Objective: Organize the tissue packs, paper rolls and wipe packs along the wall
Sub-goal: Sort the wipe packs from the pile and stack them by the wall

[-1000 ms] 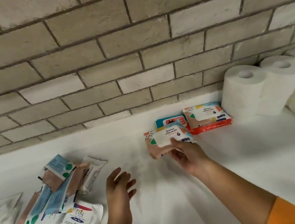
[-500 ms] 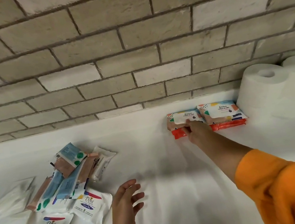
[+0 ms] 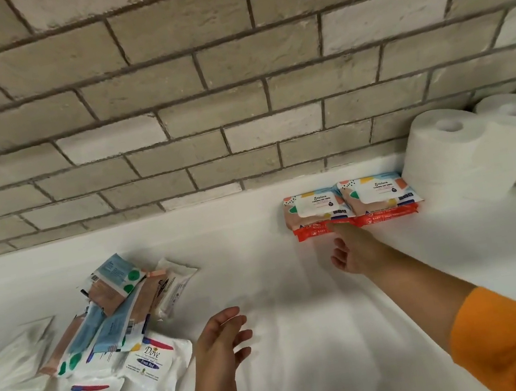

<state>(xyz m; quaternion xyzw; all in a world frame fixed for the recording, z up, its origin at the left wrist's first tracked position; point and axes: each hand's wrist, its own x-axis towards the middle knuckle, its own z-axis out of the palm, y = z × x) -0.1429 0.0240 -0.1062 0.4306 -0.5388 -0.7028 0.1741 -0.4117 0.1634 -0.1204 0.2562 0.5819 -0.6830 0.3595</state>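
The right hand, fingers relaxed, touches the colourful plastic wipe pack stack right of centre. The left hand hovers at lower centre with fingers spread.

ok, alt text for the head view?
A person's right hand reaches to two side-by-side stacks of wet wipe packs by a brick wall, with toilet paper rolls to their right. The left hand hovers open over the white counter beside a loose pile of wipe packs.
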